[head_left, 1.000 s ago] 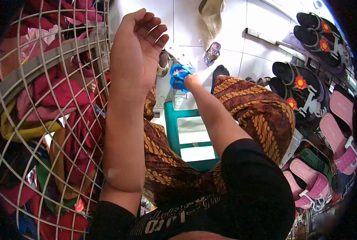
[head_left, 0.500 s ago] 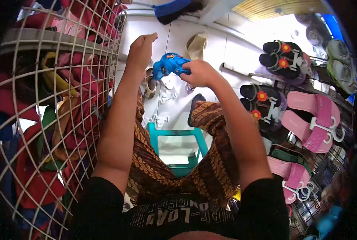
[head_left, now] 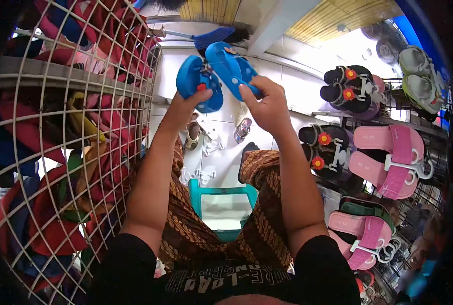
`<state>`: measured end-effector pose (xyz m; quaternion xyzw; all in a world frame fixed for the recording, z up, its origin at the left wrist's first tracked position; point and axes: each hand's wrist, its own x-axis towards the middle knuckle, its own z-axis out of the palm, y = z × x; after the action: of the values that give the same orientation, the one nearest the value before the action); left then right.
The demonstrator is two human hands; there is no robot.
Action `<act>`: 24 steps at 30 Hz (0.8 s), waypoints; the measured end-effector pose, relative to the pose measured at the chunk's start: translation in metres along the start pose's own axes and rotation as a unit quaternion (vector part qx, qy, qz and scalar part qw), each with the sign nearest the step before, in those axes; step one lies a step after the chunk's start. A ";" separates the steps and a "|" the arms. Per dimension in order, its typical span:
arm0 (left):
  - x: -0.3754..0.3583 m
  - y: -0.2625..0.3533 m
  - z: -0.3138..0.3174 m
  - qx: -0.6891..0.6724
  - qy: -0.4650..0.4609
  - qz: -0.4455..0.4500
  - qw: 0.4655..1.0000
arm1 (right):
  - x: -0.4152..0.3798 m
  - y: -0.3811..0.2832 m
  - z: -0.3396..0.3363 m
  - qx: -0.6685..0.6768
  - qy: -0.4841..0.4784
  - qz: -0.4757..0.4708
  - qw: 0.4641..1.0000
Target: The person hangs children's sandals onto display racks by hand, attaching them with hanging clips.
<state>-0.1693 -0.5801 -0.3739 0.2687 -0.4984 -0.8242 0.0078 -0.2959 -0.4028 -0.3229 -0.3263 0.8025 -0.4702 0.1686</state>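
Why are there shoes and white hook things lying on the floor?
A small patterned sandal and white hangers lie loose on the floor tiles, while other sandals hang on the rack. Both hands hold blue sandals.

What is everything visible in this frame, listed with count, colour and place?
blue sandals: two, blue, held up at top centre, one in each hand
wire rack: one, white, left side, packed with red, pink and yellow footwear
pink sandals: several pairs, pink, hung on white hangers at right
black sandals: two pairs, black with red flowers, hung at upper right
pale sandals: one pair, greenish grey, far upper right
stool: one, teal, on the floor between the knees
loose hangers: a few, white, on the tiled floor
broom: one, blue head, top centre
left hand: grip on the left blue sandal
right hand: grip on the right blue sandal
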 end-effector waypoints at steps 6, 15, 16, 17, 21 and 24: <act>0.013 -0.014 -0.002 -0.293 -0.083 0.040 0.952 | 0.003 -0.004 0.025 -0.084 0.040 -0.093 0.991; 0.010 -0.009 0.006 -0.267 -0.045 0.055 0.961 | -0.002 -0.007 0.030 -0.039 -0.050 -0.020 0.998; 0.012 -0.012 0.004 -0.259 -0.039 0.048 0.964 | -0.002 -0.003 0.031 -0.039 -0.050 -0.027 0.998; 0.013 -0.014 0.002 -0.250 -0.033 0.041 0.967 | -0.001 0.002 0.031 -0.039 -0.050 -0.034 0.997; 0.003 0.008 0.013 -0.406 -0.043 0.013 0.913 | -0.001 0.000 0.031 -0.001 -0.039 -0.030 0.999; 0.008 0.006 0.013 -0.411 -0.005 0.004 0.911 | -0.002 -0.006 0.031 -0.039 -0.025 -0.053 0.998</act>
<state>-0.1837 -0.5750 -0.3676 0.2355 -0.1164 -0.9576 0.1184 -0.2747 -0.4238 -0.3328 -0.3864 0.7971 -0.4391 0.1503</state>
